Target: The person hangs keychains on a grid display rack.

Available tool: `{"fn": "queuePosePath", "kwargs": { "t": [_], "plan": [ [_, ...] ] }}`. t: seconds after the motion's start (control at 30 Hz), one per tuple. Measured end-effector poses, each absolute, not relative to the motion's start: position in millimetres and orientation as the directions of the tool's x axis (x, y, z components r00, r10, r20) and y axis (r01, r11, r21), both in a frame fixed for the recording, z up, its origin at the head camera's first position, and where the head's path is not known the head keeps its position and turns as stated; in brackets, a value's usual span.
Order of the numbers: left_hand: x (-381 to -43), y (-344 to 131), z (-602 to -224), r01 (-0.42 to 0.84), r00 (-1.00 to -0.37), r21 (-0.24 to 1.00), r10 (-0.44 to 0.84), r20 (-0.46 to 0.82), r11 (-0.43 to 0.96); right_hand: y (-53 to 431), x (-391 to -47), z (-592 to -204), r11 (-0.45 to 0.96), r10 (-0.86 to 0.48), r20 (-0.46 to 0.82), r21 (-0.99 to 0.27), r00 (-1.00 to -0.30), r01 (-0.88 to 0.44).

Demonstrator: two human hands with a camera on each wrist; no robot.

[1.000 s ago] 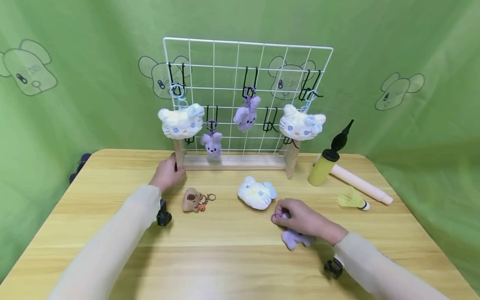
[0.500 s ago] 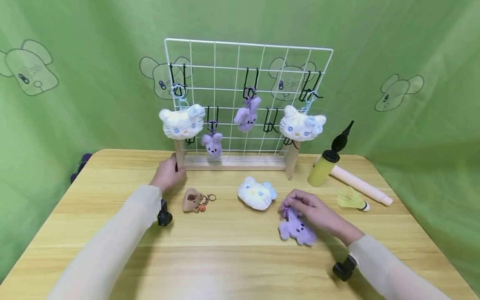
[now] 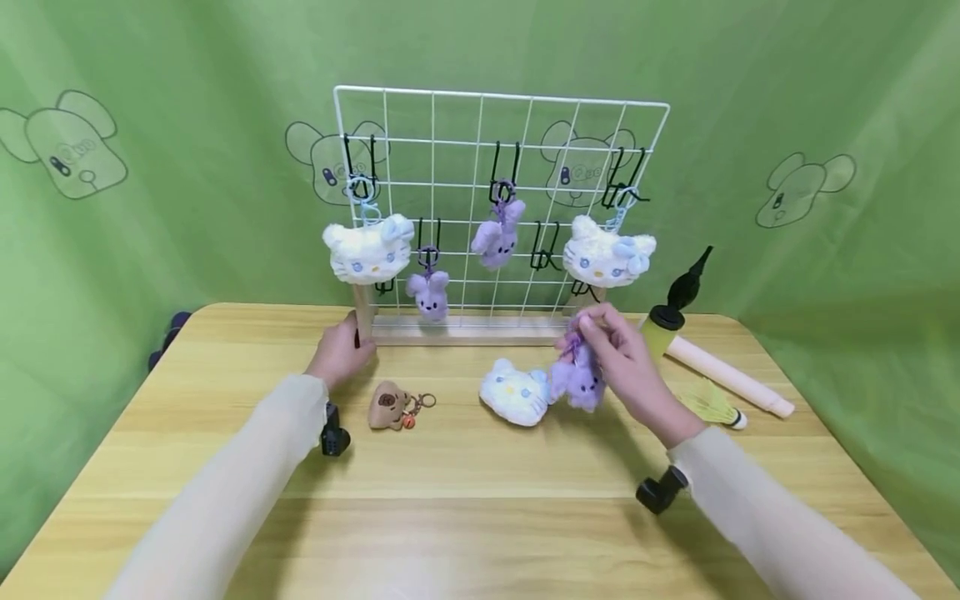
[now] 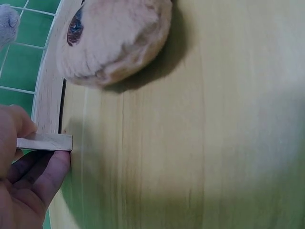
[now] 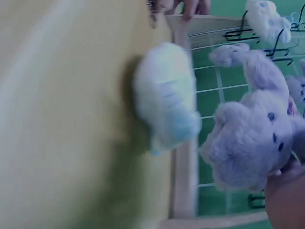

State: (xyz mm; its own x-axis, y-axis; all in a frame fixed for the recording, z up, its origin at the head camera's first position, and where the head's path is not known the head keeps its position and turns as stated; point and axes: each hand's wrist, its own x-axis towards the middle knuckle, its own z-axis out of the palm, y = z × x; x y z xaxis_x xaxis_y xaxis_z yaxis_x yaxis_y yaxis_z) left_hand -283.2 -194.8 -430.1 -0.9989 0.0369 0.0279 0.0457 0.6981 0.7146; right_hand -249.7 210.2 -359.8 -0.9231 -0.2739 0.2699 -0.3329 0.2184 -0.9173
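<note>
My right hand [image 3: 618, 358] pinches the ring of a purple plush keychain [image 3: 579, 383], which dangles above the table in front of the rack's right foot. In the right wrist view the purple plush [image 5: 252, 138] fills much of the right side. My left hand [image 3: 339, 352] grips the wooden left foot [image 4: 47, 141] of the white wire grid rack [image 3: 457, 183], thumb and fingers on either side. On the rack's black hooks hang two purple plush keychains [image 3: 428, 297] and two white cat-head plushes [image 3: 371, 252]. Another white cat-head plush [image 3: 516, 395] lies on the table beside the held one.
A brown plush keychain [image 3: 388, 406] with an orange bell lies near my left hand. To the right are a yellow-green hand pump [image 3: 660, 329], a pale pink tube [image 3: 727, 377] and a yellow shuttlecock [image 3: 708, 404]. Unused black hooks [image 3: 545, 246] stick out of the grid.
The right hand has raised the purple plush keychain off the table and carried it toward the rack. My left hand keeps its hold on the rack foot. The head view has shifted slightly.
</note>
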Motion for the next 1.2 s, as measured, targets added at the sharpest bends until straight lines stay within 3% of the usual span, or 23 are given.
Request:
{"fn": "queuePosePath", "kwargs": {
  "t": [0.17,0.43,1.0,1.2],
  "plan": [
    [-284,-194,-431,0.049,-0.999,0.714,0.037,0.032,0.698,191,-264,-339,0.238,-0.191,0.363,-0.884,-0.912,-0.402],
    [-278,-201,-429,0.041,-0.999,0.701,0.030,0.029,0.712,157,-284,-325,0.391,-0.133,0.409,-0.815,-0.903,-0.427],
    [-284,-195,-431,0.062,-0.998,0.705,0.033,0.054,0.706,172,-286,-342,0.519,-0.101,0.296,-0.799,-0.950,-0.304],
    [-285,-194,-429,0.067,-0.998,0.701,0.044,0.051,0.710,187,-277,-354,0.499,-0.125,0.231,-0.826,-0.965,-0.263]
  ]
}}
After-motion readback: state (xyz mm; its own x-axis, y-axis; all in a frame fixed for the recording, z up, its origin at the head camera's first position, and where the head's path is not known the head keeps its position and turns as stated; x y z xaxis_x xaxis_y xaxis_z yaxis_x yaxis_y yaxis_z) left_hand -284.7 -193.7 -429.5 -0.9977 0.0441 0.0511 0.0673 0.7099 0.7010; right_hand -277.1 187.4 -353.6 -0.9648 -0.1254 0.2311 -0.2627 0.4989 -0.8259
